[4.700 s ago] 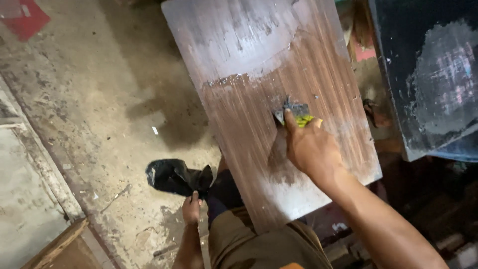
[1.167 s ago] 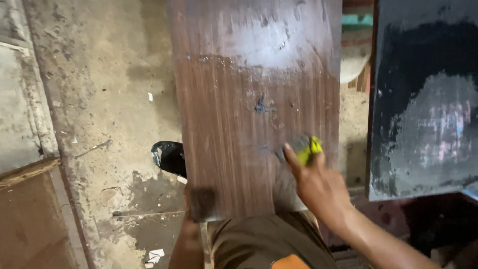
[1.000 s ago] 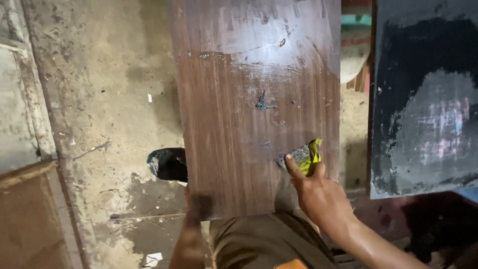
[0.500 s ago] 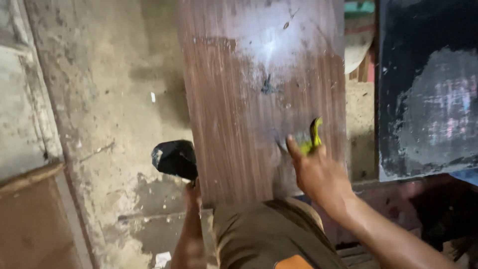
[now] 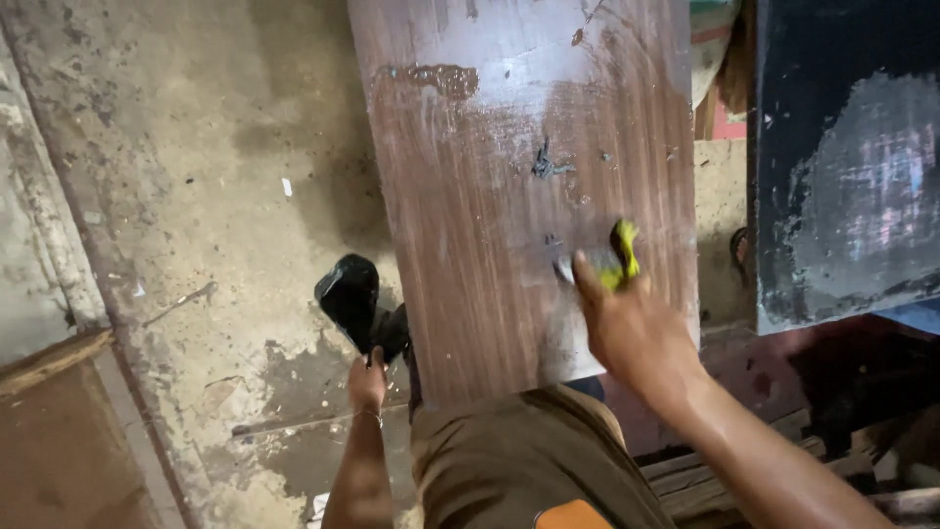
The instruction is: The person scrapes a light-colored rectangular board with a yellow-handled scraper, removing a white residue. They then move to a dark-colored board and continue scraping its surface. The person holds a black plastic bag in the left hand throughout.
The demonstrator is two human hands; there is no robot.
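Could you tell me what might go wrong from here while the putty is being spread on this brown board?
The right hand drags a yellow-handled scraper near the board edge; it might slip off that side. The left hand holds a black bag low over the dirty floor, so grit might get in. A dark lump on the board could be dragged along as a streak.

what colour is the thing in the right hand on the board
Yellow-green pad, gripped by the right hand on the brown board; head view.
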